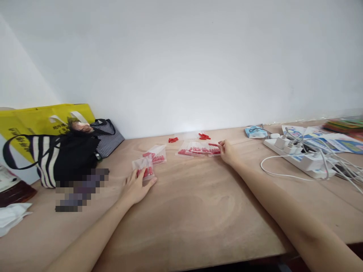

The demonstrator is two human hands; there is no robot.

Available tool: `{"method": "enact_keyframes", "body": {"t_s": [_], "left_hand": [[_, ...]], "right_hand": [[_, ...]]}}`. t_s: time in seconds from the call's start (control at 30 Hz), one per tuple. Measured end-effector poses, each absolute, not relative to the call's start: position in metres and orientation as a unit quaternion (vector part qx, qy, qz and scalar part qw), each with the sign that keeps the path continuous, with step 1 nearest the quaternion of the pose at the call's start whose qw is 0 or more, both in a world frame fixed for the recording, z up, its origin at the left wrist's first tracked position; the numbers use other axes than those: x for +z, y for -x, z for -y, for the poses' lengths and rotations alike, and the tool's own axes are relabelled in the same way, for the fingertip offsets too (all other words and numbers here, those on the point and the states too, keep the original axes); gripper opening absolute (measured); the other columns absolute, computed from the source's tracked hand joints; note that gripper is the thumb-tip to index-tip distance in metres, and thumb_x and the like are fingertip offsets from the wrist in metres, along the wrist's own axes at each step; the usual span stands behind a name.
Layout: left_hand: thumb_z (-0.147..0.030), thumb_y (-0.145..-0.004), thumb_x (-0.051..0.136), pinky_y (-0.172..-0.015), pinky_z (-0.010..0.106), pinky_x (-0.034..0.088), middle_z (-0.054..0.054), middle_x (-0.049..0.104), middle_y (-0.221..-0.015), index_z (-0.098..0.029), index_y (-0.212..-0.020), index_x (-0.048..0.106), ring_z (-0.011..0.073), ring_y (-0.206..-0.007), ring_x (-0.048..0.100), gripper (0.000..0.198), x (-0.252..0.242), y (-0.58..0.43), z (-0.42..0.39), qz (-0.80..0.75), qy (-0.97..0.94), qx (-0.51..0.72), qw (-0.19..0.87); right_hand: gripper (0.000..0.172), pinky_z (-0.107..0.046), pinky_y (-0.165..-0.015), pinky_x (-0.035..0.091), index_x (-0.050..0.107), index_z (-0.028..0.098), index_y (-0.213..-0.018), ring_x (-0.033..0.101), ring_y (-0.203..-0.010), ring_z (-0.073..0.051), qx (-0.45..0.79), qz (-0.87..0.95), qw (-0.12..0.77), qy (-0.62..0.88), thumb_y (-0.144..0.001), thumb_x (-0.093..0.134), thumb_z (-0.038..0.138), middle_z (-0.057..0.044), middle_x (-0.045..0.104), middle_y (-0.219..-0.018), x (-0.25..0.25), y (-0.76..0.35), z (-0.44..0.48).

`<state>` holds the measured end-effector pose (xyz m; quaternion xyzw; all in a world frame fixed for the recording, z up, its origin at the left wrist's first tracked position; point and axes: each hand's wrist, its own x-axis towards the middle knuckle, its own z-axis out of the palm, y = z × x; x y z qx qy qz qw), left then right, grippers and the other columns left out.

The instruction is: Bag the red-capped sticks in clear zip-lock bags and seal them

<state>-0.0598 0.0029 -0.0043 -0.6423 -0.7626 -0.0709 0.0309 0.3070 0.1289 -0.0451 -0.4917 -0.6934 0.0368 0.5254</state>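
Note:
My left hand (138, 187) rests on the table with fingers spread, touching a small clear bag (150, 175) that holds red pieces. Just behind this bag lies another clear bag (160, 155), also with red pieces in it. My right hand (228, 152) is closed, its thumb and fingertips pinching the edge of a clear bag of red pieces (214, 150). To its left, several similar bags (195, 150) overlap one another. Two loose heaps of small red pieces, one on the left (172, 139) and one on the right (203, 136), lie farther back.
A black bag with white stripes (76, 160), a yellow bag (34, 119) and a striped pouch (109, 139) stand at left. At right are a white power strip (297, 156) with tangled cables, a blue face mask (256, 132) and printed papers (334, 141). A wall backs the table.

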Motion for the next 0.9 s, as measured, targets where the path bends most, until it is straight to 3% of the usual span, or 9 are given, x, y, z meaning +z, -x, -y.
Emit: {"method": "enact_keyframes", "body": {"t_s": [0.13, 0.23, 0.33, 0.47, 0.63, 0.8, 0.9], "left_hand": [[-0.051, -0.077, 0.041, -0.088, 0.044, 0.036, 0.015, 0.048, -0.114, -0.016, -0.118, 0.047, 0.031, -0.107, 0.045, 0.055, -0.017, 0.048, 0.027, 0.672, 0.719, -0.164, 0.068], [-0.044, -0.081, 0.041, -0.084, 0.038, 0.043, 0.012, 0.048, -0.111, -0.018, -0.116, 0.048, 0.0254, -0.102, 0.05, 0.044, -0.02, 0.038, 0.041, 0.584, 0.783, -0.209, 0.045], [-0.036, -0.083, 0.041, -0.083, 0.036, 0.045, 0.011, 0.047, -0.115, -0.02, -0.116, 0.048, 0.0235, -0.103, 0.051, 0.038, -0.018, 0.027, 0.044, 0.526, 0.826, -0.203, 0.005], [-0.033, -0.082, 0.045, -0.088, 0.038, 0.043, 0.012, 0.043, -0.123, -0.021, -0.119, 0.046, 0.0254, -0.109, 0.048, 0.039, -0.013, 0.005, 0.03, 0.476, 0.861, -0.179, -0.025], [-0.032, -0.081, 0.049, -0.089, 0.038, 0.043, 0.012, 0.046, -0.119, -0.02, -0.119, 0.046, 0.0239, -0.109, 0.048, 0.041, -0.011, -0.025, 0.002, 0.427, 0.884, -0.185, -0.049], [-0.033, -0.076, 0.056, -0.087, 0.035, 0.045, 0.012, 0.048, -0.115, -0.017, -0.115, 0.049, 0.0231, -0.105, 0.05, 0.043, -0.015, -0.024, -0.011, 0.381, 0.895, -0.23, -0.016], [-0.03, -0.078, 0.054, -0.081, 0.031, 0.048, 0.009, 0.055, -0.105, -0.018, -0.107, 0.054, 0.019, -0.094, 0.056, 0.031, -0.017, -0.015, -0.009, 0.334, 0.905, -0.262, 0.024]], "right_hand": [[0.018, -0.035, -0.071, 0.042, 0.046, 0.019, -0.084, 0.054, -0.081, -0.021, 0.015, 0.754, 0.454, 0.475, -0.077, 0.045, 0.036, -0.009, 0.057, -0.089, -0.052, -0.31, -0.126], [0.024, -0.039, -0.077, 0.039, 0.05, 0.019, -0.089, 0.05, -0.091, -0.024, -0.063, 0.777, 0.416, 0.468, -0.076, 0.049, 0.039, -0.011, 0.054, -0.095, -0.05, -0.31, -0.115], [0.021, -0.039, -0.078, 0.038, 0.051, 0.019, -0.088, 0.049, -0.092, -0.025, -0.094, 0.764, 0.447, 0.456, -0.079, 0.046, 0.036, -0.011, 0.054, -0.092, -0.044, -0.302, -0.097], [0.021, -0.035, -0.076, 0.04, 0.052, 0.019, -0.086, 0.051, -0.085, -0.021, -0.013, 0.819, 0.44, 0.368, -0.076, 0.052, 0.038, -0.008, 0.055, -0.086, -0.032, -0.278, -0.062], [0.038, -0.032, -0.074, 0.04, 0.056, 0.019, -0.09, 0.051, -0.083, -0.019, 0.061, 0.886, 0.353, 0.293, -0.066, 0.062, 0.047, -0.006, 0.056, -0.087, -0.025, -0.257, -0.032], [0.025, -0.031, -0.071, 0.036, 0.059, 0.019, -0.089, 0.051, -0.079, -0.017, -0.015, 0.903, 0.313, 0.293, -0.075, 0.055, 0.039, -0.005, 0.059, -0.079, -0.028, -0.256, -0.033], [0.018, -0.03, -0.071, 0.032, 0.061, 0.019, -0.086, 0.05, -0.073, -0.016, -0.079, 0.911, 0.293, 0.279, -0.082, 0.046, 0.03, -0.004, 0.059, -0.073, -0.031, -0.255, -0.035]]}}
